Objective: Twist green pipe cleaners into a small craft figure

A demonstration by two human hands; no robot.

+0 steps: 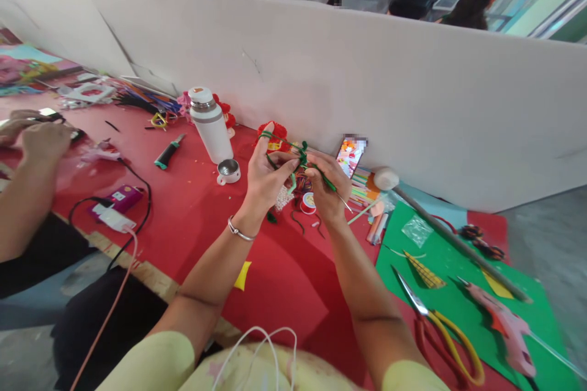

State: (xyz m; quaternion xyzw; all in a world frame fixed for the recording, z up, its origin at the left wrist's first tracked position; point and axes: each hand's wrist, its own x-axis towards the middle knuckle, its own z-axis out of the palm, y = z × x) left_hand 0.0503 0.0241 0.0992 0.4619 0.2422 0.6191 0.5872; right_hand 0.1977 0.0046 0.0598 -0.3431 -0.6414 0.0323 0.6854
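Observation:
My left hand (266, 174) is raised over the table, with dark green yarn (280, 137) looped round its upright index finger. Thumb and other fingers pinch a small green crochet piece (303, 156). In my right hand (329, 186) is a crochet hook (328, 178) with a green grip; one thin metal end sticks out toward the lower right, and its other end meets the green piece. Behind and below the hands lie a red crocheted item (277, 132), white beads (284, 198), a ball of multicoloured yarn (302, 183) and a small spool (309, 201).
A white thermos (211, 128) and its cup (228, 171) stand left. A phone (352, 156) leans on the partition (367, 73). Scissors (428, 314) and a pink glue gun (502, 327) lie right. At far left are a co-worker's hands (41, 137) and a power bank (120, 200) with cables.

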